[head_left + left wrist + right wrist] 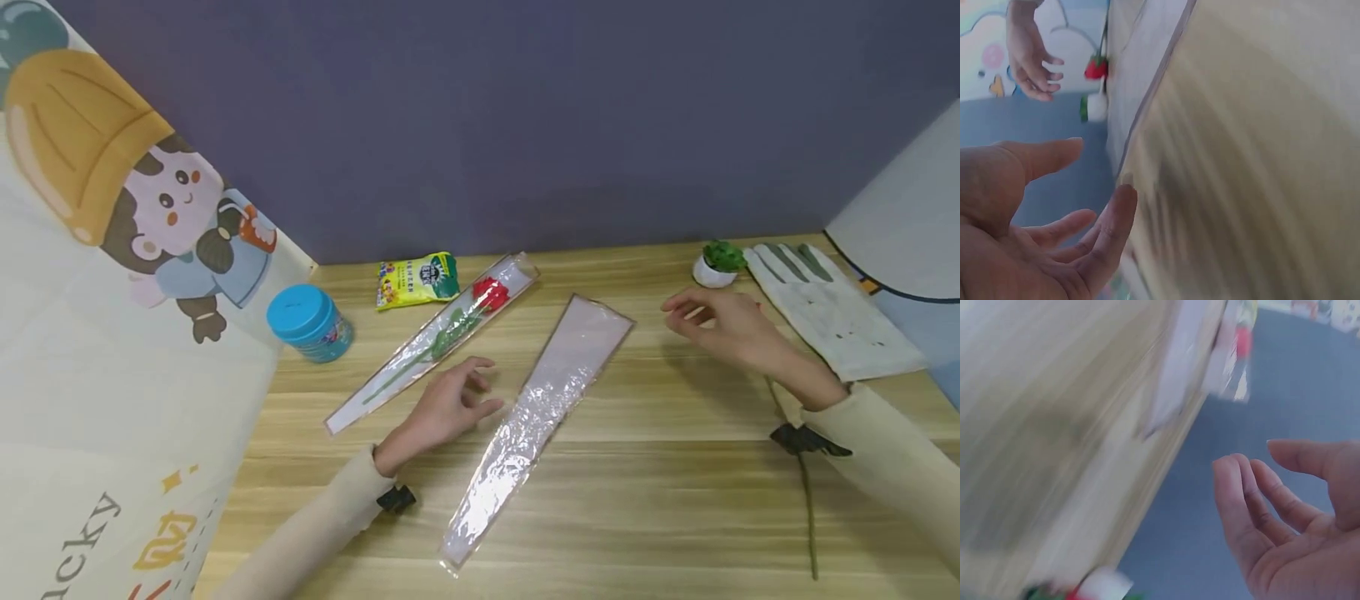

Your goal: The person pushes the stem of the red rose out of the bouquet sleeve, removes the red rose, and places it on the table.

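My left hand [450,404] hovers between two clear tapered flower sleeves, its fingers relaxed and holding nothing. Just right of it lies a flat sleeve [543,392] with a pale backing and no flower inside. The other sleeve [360,408], up and to the left, contains a red rose [491,293] with a green stem. My right hand [720,321] is in the air above the table's right side, fingers loosely bent around nothing. Beneath that arm lies a loose rose stem [807,508]; its red bloom [1096,67] shows in the left wrist view and is mostly hidden in the head view.
A blue lidded tub [311,325] stands at the left, beside a yellow and green packet [417,281]. Toward the back right are a small potted plant [717,265] and white work gloves [847,325]. A dark wall [517,125] rises behind the wooden table [675,508].
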